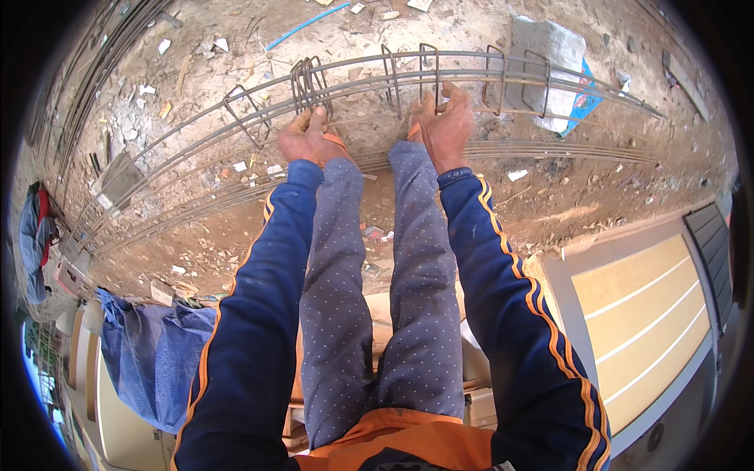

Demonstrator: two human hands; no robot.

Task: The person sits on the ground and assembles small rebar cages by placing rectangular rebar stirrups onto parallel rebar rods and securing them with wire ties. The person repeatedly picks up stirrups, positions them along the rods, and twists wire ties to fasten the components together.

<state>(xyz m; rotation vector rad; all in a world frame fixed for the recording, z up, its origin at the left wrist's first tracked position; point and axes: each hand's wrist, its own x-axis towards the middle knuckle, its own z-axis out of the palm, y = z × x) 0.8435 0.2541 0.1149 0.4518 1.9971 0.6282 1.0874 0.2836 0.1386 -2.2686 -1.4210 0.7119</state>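
Note:
A long cage of steel reinforcing bars (361, 76) lies across the far part of the ground, with square wire stirrups spaced along it. My left hand (308, 141) is closed at the lower edge of a bunch of stirrups (302, 82), its thumb pointing up. To the right, my right hand (445, 124) has its fingers bent round the near side of a single stirrup (429, 64). Its fingertips are partly hidden by the bars and the hand itself. Other stirrups, such as the one at the right (536, 82), stand tilted on the bars.
Loose bars (542, 149) lie between the cage and me. A pale sack (550, 59) with a blue edge is beneath the cage's right part. Bundled rods (75, 86) run along the far left. A blue tarp (161, 353) hangs near left; a striped yellow panel (640, 322) is near right.

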